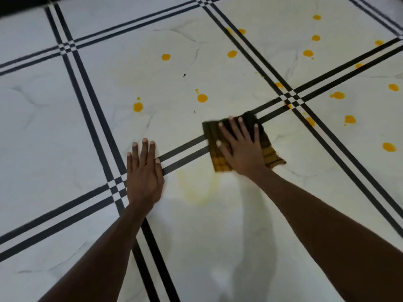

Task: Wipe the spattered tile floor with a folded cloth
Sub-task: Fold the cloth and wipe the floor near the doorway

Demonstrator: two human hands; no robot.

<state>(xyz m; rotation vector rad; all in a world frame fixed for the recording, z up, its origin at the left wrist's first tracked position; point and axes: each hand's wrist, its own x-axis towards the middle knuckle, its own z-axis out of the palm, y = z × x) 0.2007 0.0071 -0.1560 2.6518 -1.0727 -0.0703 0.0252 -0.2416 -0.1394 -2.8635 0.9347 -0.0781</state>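
Head view looking down at a white marbled tile floor [65,131] with double black lines [91,101] crossing it in a grid. Right hand [241,149] is lying flat with fingers straight and spread, pressing down on a folded cloth [269,154], not curling around it. The cloth is dark brown with yellow-orange stripes or staining toward its near edge, and it is sitting right over one pair of black lines, just near-left of the line crossing [291,99] on the right side. Left hand [144,171] is also lying flat on the floor, fingers straight and close together, holding nothing, palm resting beside the nearer line crossing [116,186], well apart from the cloth. Both forearms are reaching in from the bottom of the frame. Orange-yellow drops [202,98] are sitting scattered over the tiles beyond and to the right of the cloth, one [138,107] beyond the left hand, one [166,57] farther up, several [308,53] in the far right tile and more [389,147] on the right edge. A faint yellowish smear [196,188] is showing on the tile between the two wrists, just nearer than the cloth. A dark strip [13,5] is showing at the top left corner; cannot tell what it is.
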